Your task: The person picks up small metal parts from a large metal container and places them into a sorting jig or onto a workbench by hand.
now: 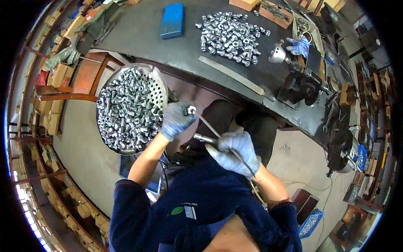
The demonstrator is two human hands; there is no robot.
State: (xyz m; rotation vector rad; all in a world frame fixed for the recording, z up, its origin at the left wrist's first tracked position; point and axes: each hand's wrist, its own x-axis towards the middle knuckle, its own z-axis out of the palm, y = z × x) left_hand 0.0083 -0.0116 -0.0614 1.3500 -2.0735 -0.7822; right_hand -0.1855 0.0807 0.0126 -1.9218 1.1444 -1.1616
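Observation:
My left hand (178, 120), in a blue-grey knit glove, is closed around a small metal fitting (191, 110), whose pale end shows at the fingertips. My right hand (238, 152), gloved alike, grips a hand tool (204, 137) with a silver cylindrical end; its kind is unclear. A thin rod (208, 125) runs from beside the fitting down to the right hand, and a dark line continues past the wrist. Left of my left hand, a round metal pan (158, 86) with a perforated side holds a heap of metal fittings (128, 111).
On the dark workbench (138, 38) lie another pile of fittings (233, 38), a blue box (172, 21), a flat metal bar (231, 74), a vise (302, 86) and a blue glove (299, 46). A wooden chair (86, 77) stands behind the pan. Shelves with boxes line both sides.

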